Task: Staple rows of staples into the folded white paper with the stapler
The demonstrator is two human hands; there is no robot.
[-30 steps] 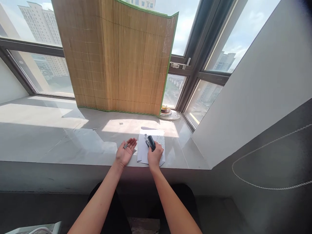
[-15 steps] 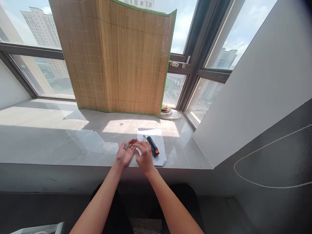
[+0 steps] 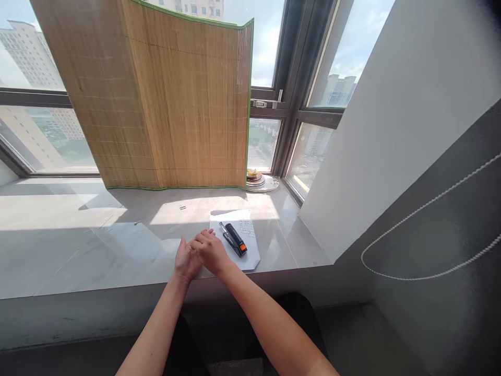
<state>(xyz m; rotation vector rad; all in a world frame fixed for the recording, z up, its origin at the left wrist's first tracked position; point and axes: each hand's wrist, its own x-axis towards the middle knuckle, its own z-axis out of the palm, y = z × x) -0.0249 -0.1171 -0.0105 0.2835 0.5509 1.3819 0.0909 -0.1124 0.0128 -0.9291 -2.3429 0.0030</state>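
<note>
My left hand (image 3: 182,262) rests palm up at the front edge of the grey window sill (image 3: 78,245), cupped under my right hand. My right hand (image 3: 210,250) lies across that palm with its fingers curled down and pinched into it. What they pinch is hidden. Just right of both hands a black stapler (image 3: 234,239) with an orange end lies open on a white sheet of paper (image 3: 250,255). Neither hand touches the stapler.
A bamboo mat (image 3: 164,104) with green edging stands folded against the window. A small round dish (image 3: 259,180) sits in the sill's back corner. A few loose staples (image 3: 182,208) lie on the sill. A grey wall (image 3: 391,130) closes off the right side.
My right hand let go of the stapler, moved left and came down over my left palm, covering the small metal strip of staples that lay there. The view has turned slightly.
</note>
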